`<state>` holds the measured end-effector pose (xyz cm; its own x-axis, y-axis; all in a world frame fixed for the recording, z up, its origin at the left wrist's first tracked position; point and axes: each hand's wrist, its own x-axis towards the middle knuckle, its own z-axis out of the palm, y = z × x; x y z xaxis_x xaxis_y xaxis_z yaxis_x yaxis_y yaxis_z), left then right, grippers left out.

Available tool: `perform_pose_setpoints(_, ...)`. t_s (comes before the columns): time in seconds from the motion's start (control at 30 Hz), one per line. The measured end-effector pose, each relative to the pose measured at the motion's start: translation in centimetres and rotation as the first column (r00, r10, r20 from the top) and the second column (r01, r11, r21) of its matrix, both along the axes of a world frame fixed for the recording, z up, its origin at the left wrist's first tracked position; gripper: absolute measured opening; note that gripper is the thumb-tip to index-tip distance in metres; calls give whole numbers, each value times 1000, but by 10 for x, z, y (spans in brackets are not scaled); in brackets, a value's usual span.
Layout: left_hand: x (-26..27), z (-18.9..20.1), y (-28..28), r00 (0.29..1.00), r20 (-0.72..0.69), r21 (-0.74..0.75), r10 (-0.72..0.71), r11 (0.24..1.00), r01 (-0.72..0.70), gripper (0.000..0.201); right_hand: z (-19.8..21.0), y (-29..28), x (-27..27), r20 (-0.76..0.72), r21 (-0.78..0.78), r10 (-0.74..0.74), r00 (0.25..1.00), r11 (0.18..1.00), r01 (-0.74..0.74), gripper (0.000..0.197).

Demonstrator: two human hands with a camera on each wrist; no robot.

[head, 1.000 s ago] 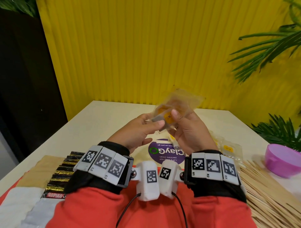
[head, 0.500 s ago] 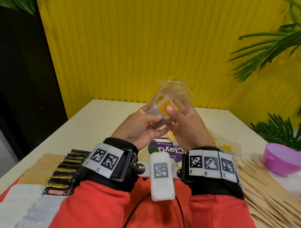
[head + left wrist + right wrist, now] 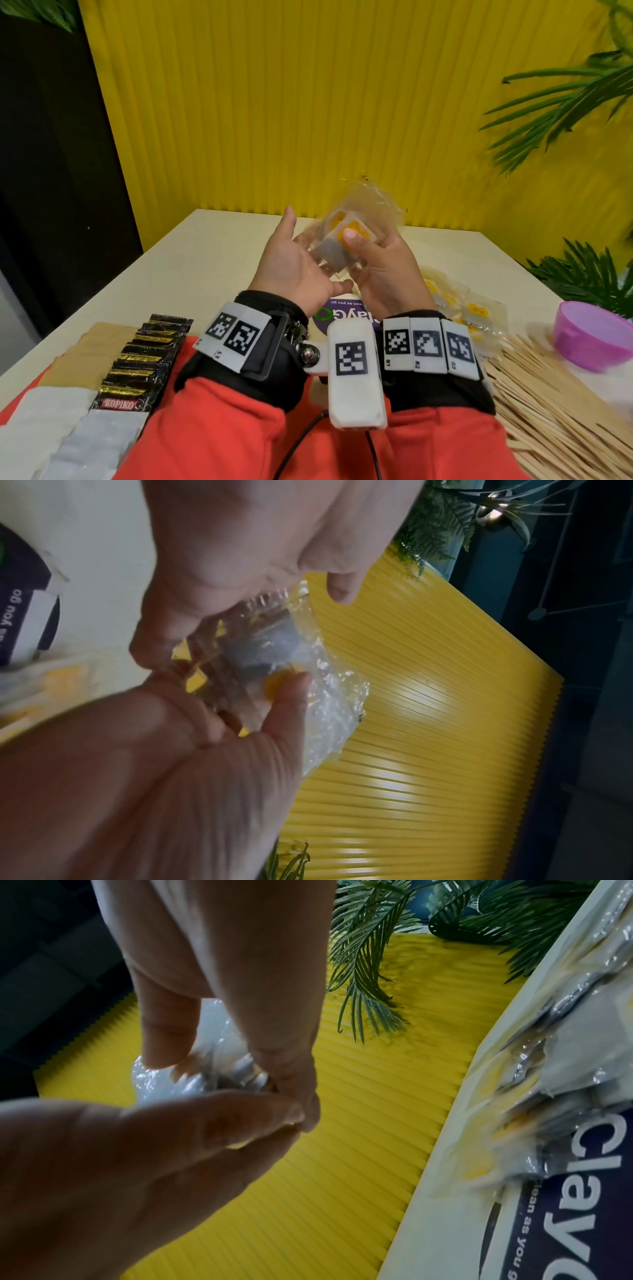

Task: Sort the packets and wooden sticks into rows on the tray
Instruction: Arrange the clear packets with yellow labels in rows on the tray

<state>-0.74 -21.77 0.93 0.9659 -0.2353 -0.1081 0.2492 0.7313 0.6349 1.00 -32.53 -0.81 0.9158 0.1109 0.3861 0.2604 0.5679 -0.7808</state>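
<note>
At frame centre, the right hand (image 3: pixel 383 270) pinches a bunch of clear packets (image 3: pixel 356 233) with yellow labels, raised above the tabletop (image 3: pixel 212 260). The left hand (image 3: pixel 291 270) is spread open, palm against them. Black sachets (image 3: pixel 144 363) lie in a row at lower left; wooden sticks (image 3: pixel 548 404) lie at lower right.

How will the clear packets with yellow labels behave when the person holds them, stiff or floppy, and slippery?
The clear packets look floppy: the film crinkles and bends above the right hand. They are probably light, since a thumb-and-finger pinch keeps the bunch up. The glossy film may be slippery, so packets could slide apart; the left hand is open beside them.
</note>
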Motion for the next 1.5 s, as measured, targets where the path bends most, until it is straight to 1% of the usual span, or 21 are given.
perform_pose_setpoints(0.07,3,-2,0,999,-36,26,27,999,-26,57,0,3,0,-18,17,-14,1000,1000,14,59)
perform_pose_setpoints(0.13,5,-3,-1,996,-78,61,48,997,-43,55,-2,6,1,-32,33,-37,999,999,38,69)
perform_pose_setpoints(0.2,6,-3,-2,992,-104,66,68,996,-62,48,-3,9,4,-38,36,-42,998,998,43,74)
perform_pose_setpoints(0.27,6,-3,-3,989,-113,41,94,995,-90,38,-3,10,5,-26,37,-32,999,999,33,87)
perform_pose_setpoints(0.3,7,-3,-3,988,-110,18,108,994,-107,34,-2,10,5,-28,39,-24,999,999,25,88)
perform_pose_setpoints(0.4,8,-3,-1,986,-99,-45,134,989,-139,36,0,7,2,-35,17,8,999,1000,-8,74)
perform_pose_setpoints(0.5,7,-2,0,986,-95,-58,135,988,-141,39,0,7,1,-55,-32,-22,998,999,20,67)
perform_pose_setpoints(0.57,7,-2,0,985,-98,-57,145,987,-151,37,1,10,0,-86,-43,-45,995,998,42,66)
perform_pose_setpoints(0.67,6,-2,0,979,-94,-32,183,982,-187,29,3,11,-1,-98,-32,-21,995,999,18,64)
perform_pose_setpoints(0.83,2,2,-2,979,-76,-6,192,981,-193,34,2,11,-1,-103,-7,-13,995,1000,12,73)
perform_pose_setpoints(0.9,0,4,-3,982,-65,-6,177,984,-178,34,0,10,0,-96,3,4,995,1000,-4,70)
perform_pose_setpoints(1.0,-2,6,-3,990,-40,-15,135,991,-136,36,-1,10,-1,-91,-22,50,995,998,-52,44)
perform_pose_setpoints(1.1,-3,8,-3,997,-11,-31,72,997,-73,40,-2,9,-3,-114,-100,37,993,994,-48,19)
perform_pose_setpoints(1.17,-5,9,-3,1000,11,-35,28,999,-28,41,-1,7,-3,-133,-149,-2,991,989,-18,17)
perform_pose_setpoints(1.27,-6,12,1,998,46,49,-44,998,42,44,4,4,-5,-160,-169,-58,985,985,31,13)
perform_pose_setpoints(1.33,-6,16,5,998,50,152,-32,988,24,41,8,-2,-7,-173,-174,-84,981,983,53,10)
perform_pose_setpoints(1.37,-5,18,8,998,59,242,-11,970,-4,38,10,-5,-7,-182,-169,-97,979,983,66,9)
perform_pose_setpoints(1.43,-5,26,12,996,90,460,6,886,-47,25,14,-13,-8,-205,-151,-131,970,983,101,10)
perform_pose_setpoints(1.5,-6,36,14,995,97,607,-2,792,-57,18,19,-19,-10,-218,-150,-173,960,978,142,10)
